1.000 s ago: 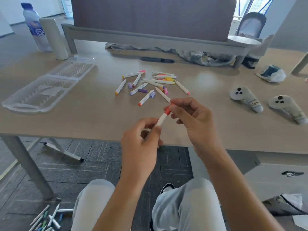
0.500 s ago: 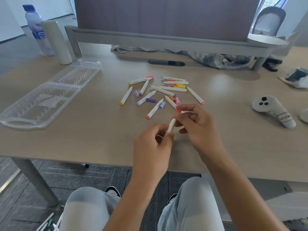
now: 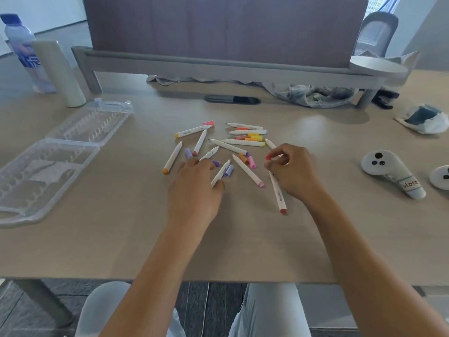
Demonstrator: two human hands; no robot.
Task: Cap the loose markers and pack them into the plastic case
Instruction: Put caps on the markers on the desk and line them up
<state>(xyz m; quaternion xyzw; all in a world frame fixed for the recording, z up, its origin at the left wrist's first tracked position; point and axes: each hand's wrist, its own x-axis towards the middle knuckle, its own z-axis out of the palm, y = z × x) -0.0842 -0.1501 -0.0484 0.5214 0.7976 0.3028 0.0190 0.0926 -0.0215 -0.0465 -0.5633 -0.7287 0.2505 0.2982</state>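
Note:
Several white markers and loose coloured caps lie in a pile (image 3: 233, 142) at the table's middle. My right hand (image 3: 294, 173) grips a red-capped marker (image 3: 278, 190) near its capped top, at the pile's right edge. Its red tail end rests low on the table towards me. My left hand (image 3: 194, 188) lies on the near left of the pile, fingers spread. Its thumb touches the lower end of an uncapped white marker (image 3: 221, 171), beside a purple cap (image 3: 228, 170). The clear plastic case (image 3: 97, 152) lies open and empty at the far left.
A water bottle (image 3: 21, 49) and a white cylinder (image 3: 58, 74) stand behind the case. Two white controllers (image 3: 393, 173) (image 3: 439, 176) lie at the right, a wrapped bundle (image 3: 425, 117) beyond them. Crumpled cloth (image 3: 315, 93) sits under the desk divider. The table's front edge (image 3: 218, 279) is near my knees.
Both hands moved forward from the table's edge to the pile. My left hand let go of the red marker and dropped onto the pile; my right hand lowered the capped marker.

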